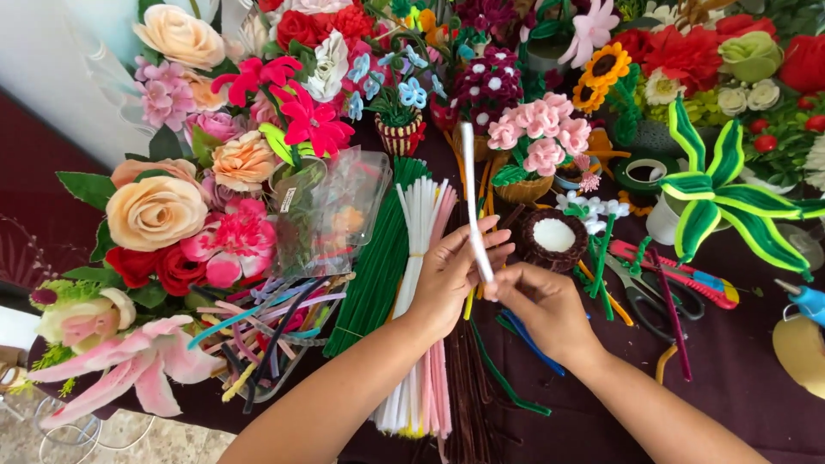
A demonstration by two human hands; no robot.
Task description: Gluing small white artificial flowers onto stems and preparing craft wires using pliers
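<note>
A crumpled clear plastic bag point(331, 210) lies at about ten o'clock from the frame's centre, just beside the green stem bundle, with a small white label strip point(287, 199) on its left side. A second clear bag point(275, 331) at eight o'clock holds mixed coloured stems.
</note>
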